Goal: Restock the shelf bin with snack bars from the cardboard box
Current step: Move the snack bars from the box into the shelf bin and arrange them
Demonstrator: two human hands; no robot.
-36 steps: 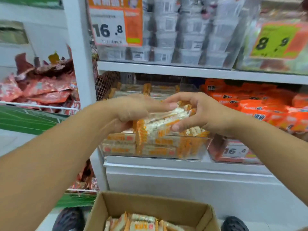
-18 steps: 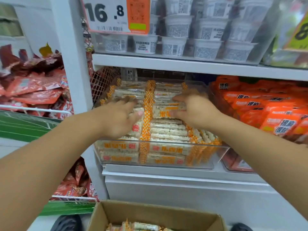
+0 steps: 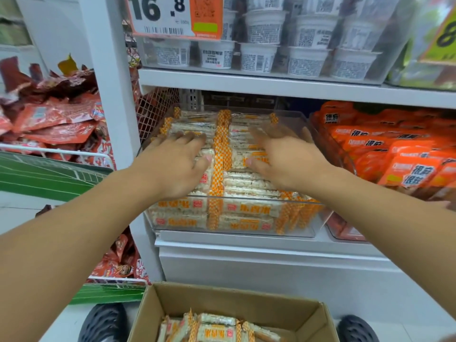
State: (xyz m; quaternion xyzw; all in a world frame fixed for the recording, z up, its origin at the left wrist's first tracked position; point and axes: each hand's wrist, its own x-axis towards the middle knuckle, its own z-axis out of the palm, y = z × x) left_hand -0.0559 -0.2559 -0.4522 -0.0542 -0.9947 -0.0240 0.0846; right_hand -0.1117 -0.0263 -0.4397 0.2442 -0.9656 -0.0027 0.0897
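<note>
Head view. Clear bin [image 3: 246, 233] on the shelf at frame centre, filled with rows of snack bars [image 3: 246, 183]. Left hand [image 3: 177, 166] lies palm-down on the left rows, fingers straight and slightly spread, gripping nothing. Right hand [image 3: 286, 159] lies palm-down on the right rows, fingers extended and blurred, holding nothing. Box [image 3: 246, 302] at bottom centre, open, more bars inside. Orange packs [image 3: 394, 149] at right. Red packs [image 3: 54, 117] at left. White cups [image 3: 266, 45] on upper shelf, price tag [image 3: 172, 16] at top.
</note>
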